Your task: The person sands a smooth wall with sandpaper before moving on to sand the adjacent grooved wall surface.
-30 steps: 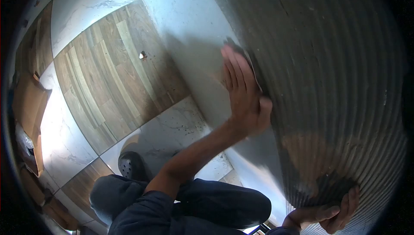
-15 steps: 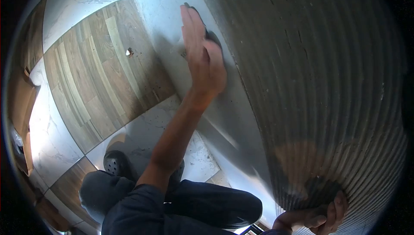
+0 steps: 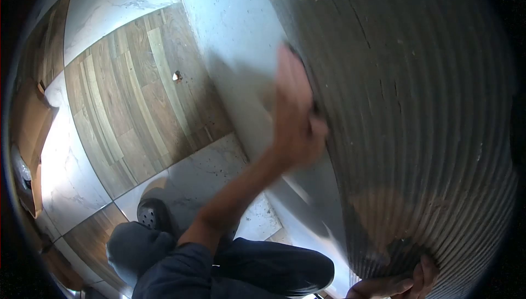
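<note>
My left hand [image 3: 298, 115], blurred by motion, reaches up with its fingers stretched out. It lies along the seam between a smooth pale panel [image 3: 235, 41] and a large grey ridged surface [image 3: 416, 134]. A dark line runs along the thumb side of the fingers; the palm side is hidden. At the lower right, my right hand [image 3: 408, 287] rests by the lower part of the ridged surface, fingers loosely bent and thumb apart. Nothing shows in it.
Wood-pattern tile [image 3: 126, 96] and white marbled tile [image 3: 203, 164] cover the floor at left. A small white fragment [image 3: 176, 76] lies there. An opened cardboard box [image 3: 33, 129] stands at the far left. My knee [image 3: 279, 266] and a dark perforated clog [image 3: 152, 214] are below.
My left hand has swept right and down, from over the pale panel to the edge of the ridged surface. My right hand has sunk slightly. The view has shifted a little.
</note>
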### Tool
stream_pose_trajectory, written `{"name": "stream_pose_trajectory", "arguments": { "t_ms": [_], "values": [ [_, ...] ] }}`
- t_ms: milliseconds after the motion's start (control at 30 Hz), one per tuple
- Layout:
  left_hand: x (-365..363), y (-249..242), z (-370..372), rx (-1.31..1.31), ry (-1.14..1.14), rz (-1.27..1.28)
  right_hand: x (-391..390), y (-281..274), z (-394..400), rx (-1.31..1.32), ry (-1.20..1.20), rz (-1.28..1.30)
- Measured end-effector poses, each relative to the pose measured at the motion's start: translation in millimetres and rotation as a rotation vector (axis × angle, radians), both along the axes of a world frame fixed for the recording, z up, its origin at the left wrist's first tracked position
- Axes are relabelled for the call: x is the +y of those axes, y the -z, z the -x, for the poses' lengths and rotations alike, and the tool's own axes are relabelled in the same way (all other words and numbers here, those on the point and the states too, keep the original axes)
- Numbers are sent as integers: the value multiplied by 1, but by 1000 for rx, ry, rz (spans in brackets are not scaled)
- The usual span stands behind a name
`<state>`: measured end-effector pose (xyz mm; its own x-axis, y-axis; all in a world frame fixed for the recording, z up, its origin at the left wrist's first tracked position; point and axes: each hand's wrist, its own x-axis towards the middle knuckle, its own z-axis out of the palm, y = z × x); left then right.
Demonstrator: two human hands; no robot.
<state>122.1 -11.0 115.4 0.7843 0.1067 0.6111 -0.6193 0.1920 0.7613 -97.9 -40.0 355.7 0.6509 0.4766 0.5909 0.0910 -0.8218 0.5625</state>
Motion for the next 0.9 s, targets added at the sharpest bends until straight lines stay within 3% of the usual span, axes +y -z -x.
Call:
{"name": "stream_pose_trajectory", "arguments": {
  "t_ms": [67, 167, 400, 567, 633, 667, 833, 900],
  "values": [
    [-1, 13, 26, -40, -29, -104, -1, 3, -3, -27, -5, 4],
    [2, 28, 41, -126, 80, 63, 0, 2, -4, -21, -19, -2],
    [-3, 21, 63, 25, 13, 13, -5, -3, 2, 52, -49, 32],
    [-1, 14, 25, 12, 6, 137, -6, -1, -3, 38, -62, 41],
    [8, -7, -17, 311, 67, 216, -6, 0, 1, 15, -60, 39],
    [7, -5, -10, 316, 76, 216, -6, -1, 3, 34, -48, 25],
    [6, 16, 28, -3, 36, 87, 3, -2, -2, 25, 16, 21],
    [11, 21, 9, -15, 62, 42, 4, -2, 0, 29, 50, 12]
  ]
}}
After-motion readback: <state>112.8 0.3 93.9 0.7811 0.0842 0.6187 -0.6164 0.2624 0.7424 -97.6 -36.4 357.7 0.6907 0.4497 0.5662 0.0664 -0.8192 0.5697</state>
